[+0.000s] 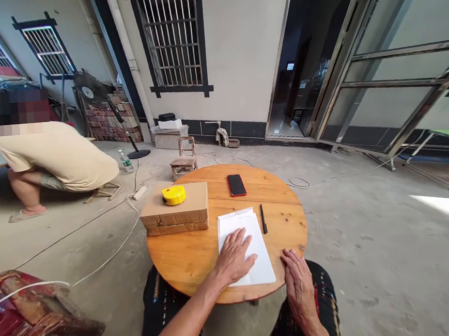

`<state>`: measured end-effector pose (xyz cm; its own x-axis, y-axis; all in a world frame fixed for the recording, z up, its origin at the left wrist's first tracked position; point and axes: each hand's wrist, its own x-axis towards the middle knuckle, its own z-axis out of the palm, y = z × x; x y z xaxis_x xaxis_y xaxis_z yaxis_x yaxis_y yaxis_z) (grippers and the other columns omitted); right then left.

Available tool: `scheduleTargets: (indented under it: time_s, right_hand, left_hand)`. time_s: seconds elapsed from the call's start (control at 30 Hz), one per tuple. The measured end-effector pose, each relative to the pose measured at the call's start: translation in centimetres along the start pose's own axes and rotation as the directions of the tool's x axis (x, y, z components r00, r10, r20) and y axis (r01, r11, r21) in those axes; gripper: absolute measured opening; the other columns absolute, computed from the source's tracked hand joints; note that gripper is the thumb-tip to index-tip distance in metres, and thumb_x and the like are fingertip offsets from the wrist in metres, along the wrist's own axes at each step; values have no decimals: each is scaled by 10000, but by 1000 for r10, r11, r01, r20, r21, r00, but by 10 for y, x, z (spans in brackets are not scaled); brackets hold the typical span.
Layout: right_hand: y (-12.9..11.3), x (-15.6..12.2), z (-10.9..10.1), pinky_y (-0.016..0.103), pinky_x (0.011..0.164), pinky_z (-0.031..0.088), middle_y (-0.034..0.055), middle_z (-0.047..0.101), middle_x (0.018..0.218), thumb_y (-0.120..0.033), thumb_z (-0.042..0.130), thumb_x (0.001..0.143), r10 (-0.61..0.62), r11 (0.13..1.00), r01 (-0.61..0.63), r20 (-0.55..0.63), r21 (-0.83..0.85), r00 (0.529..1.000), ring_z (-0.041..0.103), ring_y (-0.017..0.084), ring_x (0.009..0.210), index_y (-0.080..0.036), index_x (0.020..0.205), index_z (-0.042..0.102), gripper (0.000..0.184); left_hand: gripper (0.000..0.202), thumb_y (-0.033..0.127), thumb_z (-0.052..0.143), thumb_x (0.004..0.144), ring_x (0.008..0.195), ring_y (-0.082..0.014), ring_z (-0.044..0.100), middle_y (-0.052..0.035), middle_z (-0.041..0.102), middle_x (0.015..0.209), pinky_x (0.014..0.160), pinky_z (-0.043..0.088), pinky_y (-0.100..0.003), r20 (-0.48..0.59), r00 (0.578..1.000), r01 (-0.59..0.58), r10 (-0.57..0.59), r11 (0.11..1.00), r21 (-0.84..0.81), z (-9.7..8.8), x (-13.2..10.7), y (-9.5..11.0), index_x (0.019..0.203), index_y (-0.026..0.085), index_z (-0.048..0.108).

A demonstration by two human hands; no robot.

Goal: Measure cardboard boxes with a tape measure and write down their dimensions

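Note:
My left hand [235,257] lies flat on a stack of white paper [261,266], its fingers spread and nothing held. The paper rests near the front of a round wooden table [188,259]. At the table's right front edge, my right hand [297,281] rests with fingers stretched out, empty, partly over my knee. A black pen [263,219] lies just right of the paper. Behind it sits a phone with a red edge [236,185]. To the left, a yellow tape measure [174,195] sits on top of a closed cardboard box [194,204].
A small wooden chair [184,158] stands behind the table. At the left, a person [60,155] sits low on a stool near a standing fan [92,90]. White cables [117,243] run across the floor. A red wooden chair [30,318] is at the lower left.

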<state>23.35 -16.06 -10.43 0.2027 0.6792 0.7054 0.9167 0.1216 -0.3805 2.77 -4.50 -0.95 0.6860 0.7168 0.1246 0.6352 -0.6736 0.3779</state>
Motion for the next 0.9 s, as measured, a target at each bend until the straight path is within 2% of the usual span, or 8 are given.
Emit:
scheduleTargets:
  time_s: [0.13,0.3,0.47,0.53,0.67,0.8,0.9]
  right_hand:
    - [-2,-1,-1,638,1054,395,141,643,1295,-176,421,973,14,998,-15,3,64,1000,555,308,1257,-189,1273,574,337]
    - [-12,1,-6,616,1069,391,139,630,1298,-186,497,953,133,973,-125,-31,193,991,555,303,1247,-207,1373,504,421]
    - [-22,6,-18,584,1036,436,128,623,1304,-209,514,953,251,935,-239,-12,263,968,571,302,1220,-217,1343,537,391]
    - [-24,7,-24,547,1017,460,130,619,1309,-211,530,946,278,929,-264,-18,260,960,557,305,1238,-213,1333,550,388]
    - [-26,10,-36,505,966,491,128,643,1278,-206,546,936,229,954,-219,-27,204,973,578,312,1216,-220,1348,544,412]
    - [-35,15,-45,490,942,516,118,651,1276,-205,549,929,216,964,-215,6,156,976,589,316,1211,-235,1376,521,449]
    - [-52,26,-45,488,940,524,117,658,1269,-182,548,921,183,971,-182,11,153,983,593,316,1215,-238,1370,521,454]
  left_hand:
    - [542,405,554,911,1459,-300,287,-137,358,1562,1187,248,-472,27,999,21,-21,1000,17,-5,0,1,1397,171,511]
    - [507,314,610,861,1449,-306,306,-143,389,1543,1178,286,-482,112,993,30,-38,997,70,-18,-2,5,1342,161,563]
    - [492,260,617,842,1447,-322,309,-141,403,1534,1161,320,-529,157,987,12,-27,995,95,-29,-15,9,1323,161,579]
    - [496,264,623,841,1436,-328,331,-140,422,1522,1137,363,-545,116,993,-8,-5,994,112,-29,-25,8,1325,170,575]
    - [512,251,651,811,1393,-332,407,-141,471,1485,1055,476,-537,-61,993,-87,99,981,171,-26,-51,8,1311,184,567]
    - [477,269,637,837,1372,-298,438,-139,509,1448,1014,527,-438,-243,937,-205,250,959,194,-36,-69,5,1298,180,553]
    - [445,256,612,874,1360,-265,452,-128,521,1430,1026,509,-363,-358,895,-208,265,959,190,-52,-81,-7,1307,180,546]
